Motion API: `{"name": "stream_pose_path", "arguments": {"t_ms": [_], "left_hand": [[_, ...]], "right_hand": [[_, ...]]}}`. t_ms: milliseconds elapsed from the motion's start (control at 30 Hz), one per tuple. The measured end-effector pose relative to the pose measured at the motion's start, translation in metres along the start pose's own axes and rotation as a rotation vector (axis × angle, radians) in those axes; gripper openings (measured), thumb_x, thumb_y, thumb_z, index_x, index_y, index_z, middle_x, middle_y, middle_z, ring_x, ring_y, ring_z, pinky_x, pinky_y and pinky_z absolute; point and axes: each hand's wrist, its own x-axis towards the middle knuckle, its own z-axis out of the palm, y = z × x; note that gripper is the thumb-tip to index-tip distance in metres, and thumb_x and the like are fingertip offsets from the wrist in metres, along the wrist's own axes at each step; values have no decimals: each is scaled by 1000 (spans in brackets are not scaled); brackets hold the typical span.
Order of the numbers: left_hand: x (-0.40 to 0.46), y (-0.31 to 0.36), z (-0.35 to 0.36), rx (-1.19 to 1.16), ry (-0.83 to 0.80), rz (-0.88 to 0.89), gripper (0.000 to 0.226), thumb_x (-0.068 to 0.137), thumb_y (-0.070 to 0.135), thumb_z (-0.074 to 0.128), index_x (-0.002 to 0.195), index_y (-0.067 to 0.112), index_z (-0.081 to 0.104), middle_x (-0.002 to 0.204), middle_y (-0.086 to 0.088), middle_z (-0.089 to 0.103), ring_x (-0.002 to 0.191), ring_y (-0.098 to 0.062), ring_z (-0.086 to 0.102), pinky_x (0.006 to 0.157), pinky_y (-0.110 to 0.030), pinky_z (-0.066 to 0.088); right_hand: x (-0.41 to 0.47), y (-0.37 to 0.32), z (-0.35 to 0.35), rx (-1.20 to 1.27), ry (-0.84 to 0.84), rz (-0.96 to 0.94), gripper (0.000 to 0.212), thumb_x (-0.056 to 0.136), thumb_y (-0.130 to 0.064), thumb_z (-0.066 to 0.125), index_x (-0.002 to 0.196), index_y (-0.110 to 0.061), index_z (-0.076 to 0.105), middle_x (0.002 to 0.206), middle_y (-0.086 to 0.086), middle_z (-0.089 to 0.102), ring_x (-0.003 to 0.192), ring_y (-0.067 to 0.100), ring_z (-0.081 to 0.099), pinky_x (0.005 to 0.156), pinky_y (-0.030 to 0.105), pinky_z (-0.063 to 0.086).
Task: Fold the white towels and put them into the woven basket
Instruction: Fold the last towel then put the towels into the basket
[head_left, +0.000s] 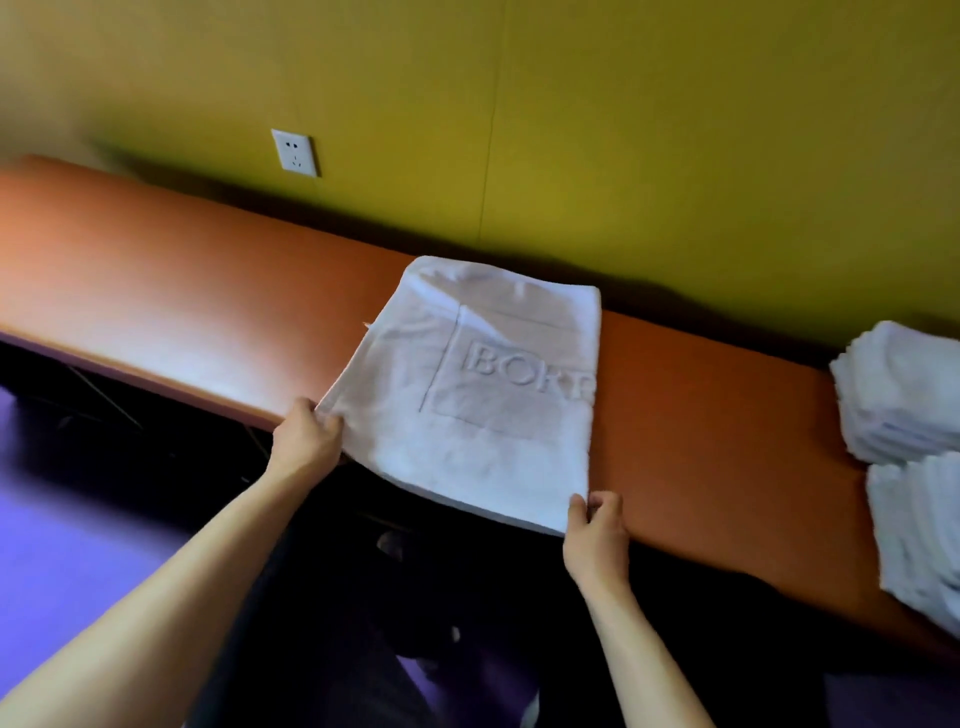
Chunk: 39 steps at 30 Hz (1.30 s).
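A white towel (483, 395) with raised letters lies folded on the orange padded bench (182, 291), its near edge hanging a little over the bench's front. My left hand (306, 439) pinches the towel's near left corner. My right hand (595, 530) pinches the near right corner. Both arms reach in from the bottom of the view. No woven basket is in view.
Two stacks of folded white towels (904, 395) sit at the right end of the bench, the nearer stack (919, 535) reaching the frame edge. A yellow wall with a white socket (294, 152) runs behind the bench. A dark floor lies below the front edge.
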Motion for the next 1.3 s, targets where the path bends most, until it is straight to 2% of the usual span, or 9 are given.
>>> {"name": "stream_pose_path", "arguments": {"t_ms": [133, 267, 500, 633, 767, 833, 967, 1067, 1300], "left_hand": [[-33, -4, -3, -428, -135, -97, 14, 96, 8, 55, 104, -3, 59, 102, -21, 68, 72, -28, 73, 59, -37, 63], [-78, -9, -12, -653, -211, -139, 23, 94, 0, 59, 116, -3, 56, 107, -22, 67, 85, -31, 73, 59, -31, 62], [-135, -26, -29, -675, -287, -13, 15, 92, 2, 66, 106, 7, 71, 100, -22, 73, 69, -17, 71, 63, -21, 59], [-149, -31, -39, -609, -399, 122, 39, 80, -2, 78, 114, 14, 72, 105, -9, 77, 91, -18, 73, 79, -20, 58], [-142, -21, -34, -483, -213, 260, 27, 89, -4, 69, 101, 19, 75, 89, 0, 77, 77, -12, 69, 73, -15, 55], [-130, -15, -29, -410, -113, 330, 19, 92, 5, 68, 95, 21, 76, 80, 5, 75, 70, -5, 64, 68, -11, 50], [-93, 2, -20, -255, 66, 380, 12, 88, 20, 75, 82, 31, 73, 90, -1, 65, 72, -2, 57, 68, -4, 41], [-67, 22, -5, -320, 23, 384, 36, 94, 23, 69, 62, 38, 64, 66, 17, 58, 60, -1, 51, 56, -8, 39], [10, 62, 39, -263, 157, 359, 39, 102, 35, 54, 77, 5, 51, 66, -1, 49, 58, -11, 38, 55, -32, 33]], "right_hand": [[4, 11, -31, 218, 80, -9, 10, 103, -20, 51, 106, -10, 49, 91, 11, 67, 67, 35, 70, 67, 48, 58], [-4, 22, -68, 362, 107, -43, 9, 103, -16, 51, 111, -11, 51, 93, 4, 67, 42, 18, 63, 45, 30, 55], [-20, 33, -113, 526, 119, -133, 18, 102, -17, 55, 89, -24, 67, 83, -15, 71, 57, 1, 64, 51, 22, 52], [-26, 22, -127, 808, 20, -81, 10, 85, -35, 69, 85, -25, 70, 81, -9, 72, 71, 4, 66, 58, 20, 56], [-13, 9, -129, 990, -176, -107, 26, 80, -17, 67, 105, -17, 62, 92, 1, 74, 82, 12, 72, 77, 22, 59], [1, 2, -125, 915, -190, -168, 40, 76, -14, 72, 114, -13, 59, 99, 0, 74, 90, 12, 72, 86, 23, 57], [47, -4, -114, 586, 44, -262, 43, 67, -57, 75, 95, -25, 70, 76, -9, 74, 67, 4, 67, 68, 18, 57], [87, -14, -103, 372, 155, -345, 45, 73, -76, 65, 95, -38, 70, 96, -7, 73, 84, 4, 66, 79, 25, 52], [170, -56, -54, 248, 229, -501, 6, 96, -38, 57, 95, -33, 59, 77, -14, 58, 65, -3, 52, 67, 30, 41]]}}
